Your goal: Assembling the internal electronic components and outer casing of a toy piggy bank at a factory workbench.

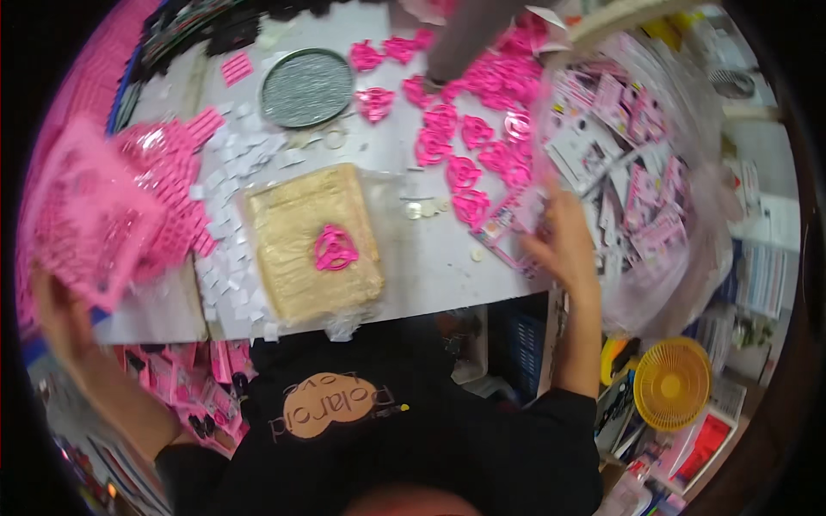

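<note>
At the far left my left hand is closed on the lower edge of a pink plastic sheet with a perforated pattern, tilted up off the table. On the right, my right hand is bent around a pink printed card, thumb over its face; some blur hides the exact grip. Beside that card lies a spread of pink plastic triangular pieces. A single pink triangular piece rests on a yellowish wrapped pad in front of me.
A clear plastic bag full of printed cards sits at the right. Behind the pad stands a round green-rimmed tray. Small white squares are scattered left of centre. A grey post crosses the back; a yellow basket is lower right.
</note>
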Available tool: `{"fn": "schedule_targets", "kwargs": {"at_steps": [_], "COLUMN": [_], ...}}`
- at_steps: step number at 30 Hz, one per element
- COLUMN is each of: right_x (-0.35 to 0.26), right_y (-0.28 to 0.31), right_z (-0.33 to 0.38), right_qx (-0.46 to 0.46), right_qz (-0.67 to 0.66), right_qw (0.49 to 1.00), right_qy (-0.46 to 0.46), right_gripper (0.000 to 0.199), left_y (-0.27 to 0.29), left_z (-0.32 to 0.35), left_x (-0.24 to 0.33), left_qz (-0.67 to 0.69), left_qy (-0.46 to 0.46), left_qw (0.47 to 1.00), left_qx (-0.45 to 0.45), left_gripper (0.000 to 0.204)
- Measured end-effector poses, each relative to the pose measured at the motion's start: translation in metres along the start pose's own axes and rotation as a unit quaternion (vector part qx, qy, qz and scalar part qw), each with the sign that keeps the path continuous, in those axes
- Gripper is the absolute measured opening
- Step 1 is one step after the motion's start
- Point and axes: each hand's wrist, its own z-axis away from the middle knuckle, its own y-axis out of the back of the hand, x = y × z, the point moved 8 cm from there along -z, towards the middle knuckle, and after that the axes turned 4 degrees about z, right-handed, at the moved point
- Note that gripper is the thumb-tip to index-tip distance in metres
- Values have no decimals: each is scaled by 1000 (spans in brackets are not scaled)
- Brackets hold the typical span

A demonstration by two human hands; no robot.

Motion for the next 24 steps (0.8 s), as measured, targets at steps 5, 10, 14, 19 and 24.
{"fn": "schedule_targets", "kwargs": {"at_steps": [5,10,14,19,24], "right_x": [19,-121,-210,-222,-235], "right_y": [42,22,-21,-35,-73], "right_z": [8,-5,-33,-44,-41], "right_qx": [17,84,-7,64,-120], "right_qz": [-360,-607,-569,-664,-803], "right_qw": [924,775,822,744,584], "right_qy": [-129,-153,36,26,10], "right_gripper": [32,21,31,57,58], "left_y": [-170,-221,-245,-244,-239], "left_z": [127,170,182,182,193], "left_x": [38,20,37,48,40], "left_qz": [158,272,512,302,188], "left_qy": [172,188,209,135,114], "left_qw": [959,923,820,912,937], "left_qx": [-159,-196,-149,-244,-272], "left_gripper": [55,46,54,70,69]}}
